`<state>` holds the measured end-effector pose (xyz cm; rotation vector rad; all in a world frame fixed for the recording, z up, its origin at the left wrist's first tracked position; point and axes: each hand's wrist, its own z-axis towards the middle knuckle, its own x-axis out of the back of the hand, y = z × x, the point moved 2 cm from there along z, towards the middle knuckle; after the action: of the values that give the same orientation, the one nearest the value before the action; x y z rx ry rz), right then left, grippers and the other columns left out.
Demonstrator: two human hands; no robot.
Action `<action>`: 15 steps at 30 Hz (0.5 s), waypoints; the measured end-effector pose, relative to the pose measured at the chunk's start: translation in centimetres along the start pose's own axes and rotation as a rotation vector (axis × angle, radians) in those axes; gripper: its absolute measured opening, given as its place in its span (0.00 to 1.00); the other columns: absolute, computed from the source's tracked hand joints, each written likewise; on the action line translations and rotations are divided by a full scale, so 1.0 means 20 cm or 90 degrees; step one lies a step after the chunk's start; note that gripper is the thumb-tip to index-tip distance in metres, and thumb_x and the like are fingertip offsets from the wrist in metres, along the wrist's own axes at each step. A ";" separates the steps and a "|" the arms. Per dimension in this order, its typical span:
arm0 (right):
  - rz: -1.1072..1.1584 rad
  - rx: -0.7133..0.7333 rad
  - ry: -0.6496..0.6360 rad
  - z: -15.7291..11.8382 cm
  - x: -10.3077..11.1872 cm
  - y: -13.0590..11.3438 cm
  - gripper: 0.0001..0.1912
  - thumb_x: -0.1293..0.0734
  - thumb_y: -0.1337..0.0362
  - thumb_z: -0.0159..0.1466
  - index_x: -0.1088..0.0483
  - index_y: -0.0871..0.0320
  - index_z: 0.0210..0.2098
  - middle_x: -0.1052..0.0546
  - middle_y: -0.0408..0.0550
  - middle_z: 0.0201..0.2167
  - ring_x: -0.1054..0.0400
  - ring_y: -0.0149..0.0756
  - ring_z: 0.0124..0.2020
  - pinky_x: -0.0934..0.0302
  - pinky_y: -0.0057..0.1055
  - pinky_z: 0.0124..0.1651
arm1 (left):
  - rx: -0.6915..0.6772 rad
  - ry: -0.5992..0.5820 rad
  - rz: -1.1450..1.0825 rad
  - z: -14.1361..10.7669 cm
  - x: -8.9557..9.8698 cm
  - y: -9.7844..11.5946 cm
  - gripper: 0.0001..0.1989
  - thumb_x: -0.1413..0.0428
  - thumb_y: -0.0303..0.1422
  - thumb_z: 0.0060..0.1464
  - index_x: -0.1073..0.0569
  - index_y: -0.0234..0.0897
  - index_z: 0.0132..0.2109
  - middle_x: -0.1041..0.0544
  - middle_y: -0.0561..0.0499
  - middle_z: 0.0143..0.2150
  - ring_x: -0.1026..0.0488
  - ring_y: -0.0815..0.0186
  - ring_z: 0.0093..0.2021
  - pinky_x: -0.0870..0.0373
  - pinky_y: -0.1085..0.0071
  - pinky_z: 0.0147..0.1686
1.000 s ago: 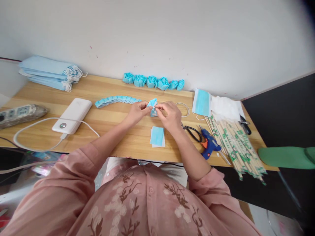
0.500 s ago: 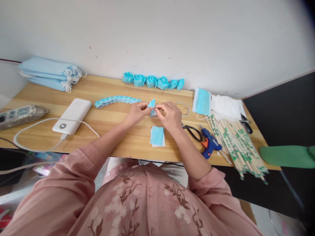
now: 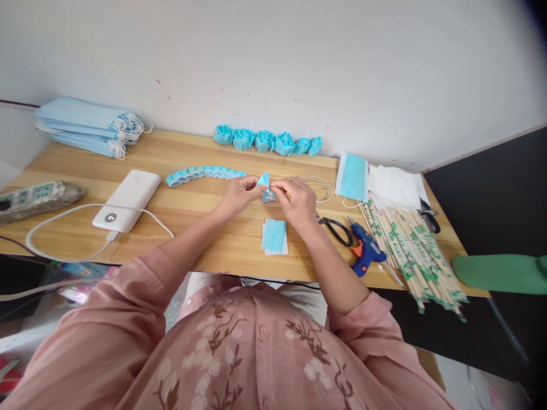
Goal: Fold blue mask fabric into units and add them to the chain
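My left hand (image 3: 241, 195) pinches a small folded piece of light blue mask fabric (image 3: 264, 179) between thumb and fingers, its pointed tip upward. My right hand (image 3: 296, 198) is closed in a pinch at the right edge of that piece; what lies between its fingertips is too small to make out. Just below the fingers shows a small blue item with pale print (image 3: 269, 197), partly hidden. Nearer to me lie cut blue and white fabric squares (image 3: 274, 236). Left of my hands, a curved row of folded blue petals (image 3: 205, 173) rests on the table.
Blue fabric roses (image 3: 264, 140) line the wall. Stacked masks (image 3: 81, 125) and a white power bank (image 3: 127, 199) are at left. To the right are a tape ring (image 3: 328, 191), black-handled scissors (image 3: 339, 232), a blue glue gun (image 3: 366, 248), wrapped chopsticks (image 3: 416, 250) and a mask (image 3: 352, 175).
My right fingertips have drawn slightly right from the folded piece, so more of the printed blue item shows. My left hand keeps its pinch.
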<state>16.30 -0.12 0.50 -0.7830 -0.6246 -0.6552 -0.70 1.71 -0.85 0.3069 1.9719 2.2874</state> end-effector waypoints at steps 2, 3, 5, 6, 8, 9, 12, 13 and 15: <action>0.004 0.008 0.004 0.00 0.00 0.00 0.11 0.36 0.60 0.70 0.22 0.52 0.37 0.20 0.46 0.34 0.29 0.38 0.38 0.38 0.35 0.43 | 0.005 -0.002 -0.012 0.00 0.00 0.00 0.16 0.41 0.42 0.49 0.35 0.37 0.24 0.37 0.56 0.22 0.42 0.72 0.25 0.44 0.72 0.28; 0.006 0.014 0.007 0.00 0.00 0.00 0.11 0.36 0.61 0.70 0.22 0.53 0.37 0.20 0.46 0.33 0.29 0.38 0.38 0.39 0.35 0.43 | 0.007 -0.003 -0.016 0.00 0.00 0.00 0.16 0.41 0.42 0.49 0.34 0.37 0.24 0.37 0.56 0.22 0.41 0.72 0.25 0.44 0.72 0.28; 0.006 0.023 0.012 0.00 0.00 0.00 0.10 0.36 0.61 0.70 0.22 0.53 0.37 0.20 0.46 0.33 0.29 0.38 0.38 0.39 0.35 0.43 | 0.008 -0.006 -0.023 0.00 0.00 0.00 0.16 0.40 0.42 0.49 0.35 0.37 0.24 0.36 0.56 0.22 0.41 0.72 0.25 0.43 0.73 0.28; 0.005 0.027 0.015 0.00 0.00 0.00 0.10 0.36 0.61 0.70 0.23 0.53 0.37 0.20 0.46 0.33 0.29 0.38 0.38 0.39 0.34 0.43 | 0.007 -0.009 -0.027 0.00 0.00 0.00 0.16 0.40 0.42 0.49 0.35 0.37 0.24 0.36 0.56 0.22 0.41 0.72 0.25 0.43 0.73 0.28; 0.002 0.034 0.017 0.00 0.00 0.00 0.11 0.37 0.61 0.71 0.23 0.53 0.37 0.20 0.46 0.33 0.29 0.38 0.38 0.39 0.34 0.43 | 0.008 -0.015 -0.036 0.00 0.00 -0.01 0.16 0.40 0.41 0.49 0.35 0.37 0.24 0.36 0.56 0.22 0.40 0.72 0.25 0.42 0.72 0.28; 0.000 0.037 0.017 0.00 0.00 0.00 0.11 0.37 0.61 0.71 0.23 0.53 0.37 0.21 0.46 0.33 0.29 0.38 0.38 0.39 0.34 0.43 | 0.009 -0.017 -0.041 0.00 0.00 0.00 0.16 0.40 0.41 0.49 0.35 0.36 0.24 0.35 0.56 0.22 0.40 0.72 0.25 0.42 0.72 0.29; -0.004 0.045 0.015 0.00 0.00 0.00 0.11 0.38 0.60 0.71 0.24 0.53 0.38 0.21 0.46 0.33 0.30 0.38 0.38 0.40 0.34 0.42 | 0.014 -0.020 -0.054 0.00 0.00 0.00 0.16 0.40 0.41 0.49 0.34 0.36 0.24 0.34 0.55 0.22 0.39 0.72 0.25 0.40 0.72 0.29; -0.005 0.046 0.014 0.00 0.00 0.00 0.12 0.39 0.60 0.72 0.24 0.53 0.38 0.21 0.46 0.34 0.30 0.38 0.38 0.40 0.34 0.42 | 0.016 -0.021 -0.056 0.00 0.00 0.01 0.16 0.40 0.41 0.49 0.33 0.36 0.24 0.33 0.55 0.22 0.38 0.72 0.25 0.40 0.72 0.30; -0.009 0.048 0.013 0.00 0.00 0.00 0.12 0.39 0.59 0.72 0.25 0.53 0.38 0.22 0.46 0.33 0.31 0.38 0.38 0.41 0.34 0.42 | 0.020 -0.021 -0.061 0.00 0.00 0.01 0.15 0.39 0.40 0.49 0.33 0.36 0.24 0.32 0.55 0.22 0.38 0.72 0.25 0.39 0.72 0.30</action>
<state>16.38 -0.21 0.53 -0.7012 -0.6339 -0.6475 -0.68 1.62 -0.58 0.2469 1.9644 2.1803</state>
